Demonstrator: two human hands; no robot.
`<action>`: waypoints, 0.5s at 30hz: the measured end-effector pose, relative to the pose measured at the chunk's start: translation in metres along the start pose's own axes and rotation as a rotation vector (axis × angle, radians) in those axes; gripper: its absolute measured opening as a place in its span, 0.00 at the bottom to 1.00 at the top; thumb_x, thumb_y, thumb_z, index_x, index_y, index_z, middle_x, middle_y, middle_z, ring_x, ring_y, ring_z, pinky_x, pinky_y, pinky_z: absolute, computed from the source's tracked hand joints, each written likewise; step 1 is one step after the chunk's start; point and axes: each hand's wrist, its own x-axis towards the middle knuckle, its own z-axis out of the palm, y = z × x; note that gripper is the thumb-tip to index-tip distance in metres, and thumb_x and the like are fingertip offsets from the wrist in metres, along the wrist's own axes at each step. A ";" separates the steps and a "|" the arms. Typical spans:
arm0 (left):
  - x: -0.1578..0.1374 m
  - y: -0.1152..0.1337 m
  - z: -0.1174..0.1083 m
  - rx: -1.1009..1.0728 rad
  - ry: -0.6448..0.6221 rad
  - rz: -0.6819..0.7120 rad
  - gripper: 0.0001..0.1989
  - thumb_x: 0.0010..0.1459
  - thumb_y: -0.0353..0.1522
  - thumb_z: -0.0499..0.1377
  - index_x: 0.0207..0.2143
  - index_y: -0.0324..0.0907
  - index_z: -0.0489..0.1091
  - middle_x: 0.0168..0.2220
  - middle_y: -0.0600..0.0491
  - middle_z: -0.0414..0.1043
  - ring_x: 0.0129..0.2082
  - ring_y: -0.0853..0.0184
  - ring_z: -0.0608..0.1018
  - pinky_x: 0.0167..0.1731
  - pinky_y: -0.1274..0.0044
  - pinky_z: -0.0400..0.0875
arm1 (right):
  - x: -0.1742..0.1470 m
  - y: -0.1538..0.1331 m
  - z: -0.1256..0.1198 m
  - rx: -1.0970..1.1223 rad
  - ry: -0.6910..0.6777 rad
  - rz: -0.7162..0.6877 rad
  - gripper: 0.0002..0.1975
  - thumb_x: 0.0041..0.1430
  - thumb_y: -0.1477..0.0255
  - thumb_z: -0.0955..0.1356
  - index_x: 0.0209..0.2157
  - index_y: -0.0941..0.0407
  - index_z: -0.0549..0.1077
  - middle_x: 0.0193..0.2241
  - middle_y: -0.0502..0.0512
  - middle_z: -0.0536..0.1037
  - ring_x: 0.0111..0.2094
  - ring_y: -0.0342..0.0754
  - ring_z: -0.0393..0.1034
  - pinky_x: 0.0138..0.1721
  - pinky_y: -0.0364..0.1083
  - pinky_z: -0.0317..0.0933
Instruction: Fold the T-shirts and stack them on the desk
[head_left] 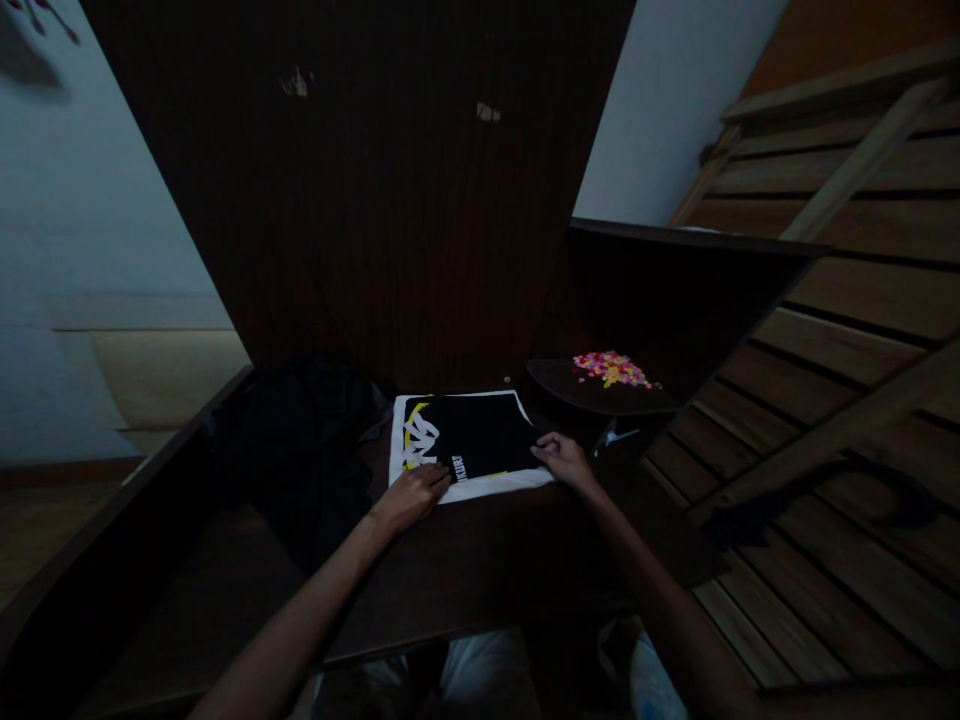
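Note:
A folded white T-shirt (491,487) with a large black print, white lettering and yellow marks lies on the dark wooden desk. My left hand (416,492) rests on its near left edge, the fingers lying flat on the cloth. At the right edge of the shirt, my right hand (562,458) has its thumb and fingers drawn together in a pinch on the fabric. The lower fingers of that hand are partly hidden.
Dark crumpled clothing (300,450) is heaped left of the shirt. Pink and yellow small pieces (611,368) lie on a rounded corner shelf (600,402). A tall dark panel (375,200) stands behind the desk, and a slatted wooden frame (840,345) rises on the right.

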 end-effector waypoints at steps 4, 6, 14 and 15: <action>0.019 0.009 -0.006 0.006 -0.042 -0.069 0.13 0.64 0.27 0.51 0.48 0.40 0.72 0.46 0.44 0.76 0.43 0.60 0.77 0.45 0.68 0.73 | 0.005 0.004 0.003 0.173 0.039 -0.014 0.11 0.38 0.67 0.72 0.27 0.54 0.72 0.20 0.48 0.75 0.23 0.46 0.71 0.27 0.45 0.62; 0.030 0.014 -0.006 0.021 -0.052 -0.090 0.15 0.64 0.27 0.51 0.51 0.39 0.70 0.47 0.43 0.75 0.44 0.60 0.76 0.45 0.67 0.72 | 0.006 0.005 0.003 0.295 0.059 -0.045 0.14 0.36 0.68 0.72 0.29 0.54 0.71 0.22 0.49 0.76 0.24 0.47 0.72 0.28 0.46 0.65; 0.037 0.024 -0.004 0.007 -0.149 -0.033 0.11 0.63 0.24 0.51 0.42 0.37 0.72 0.47 0.43 0.75 0.45 0.60 0.75 0.45 0.68 0.71 | 0.001 0.018 0.003 0.156 0.085 -0.003 0.14 0.38 0.72 0.69 0.32 0.54 0.72 0.28 0.51 0.79 0.27 0.47 0.73 0.32 0.46 0.67; 0.037 0.024 -0.004 -0.009 -0.154 -0.035 0.10 0.63 0.24 0.51 0.40 0.38 0.72 0.46 0.44 0.75 0.44 0.61 0.75 0.45 0.68 0.71 | 0.003 0.019 0.003 0.136 0.071 0.026 0.13 0.38 0.72 0.69 0.32 0.54 0.72 0.27 0.50 0.79 0.27 0.47 0.73 0.32 0.46 0.67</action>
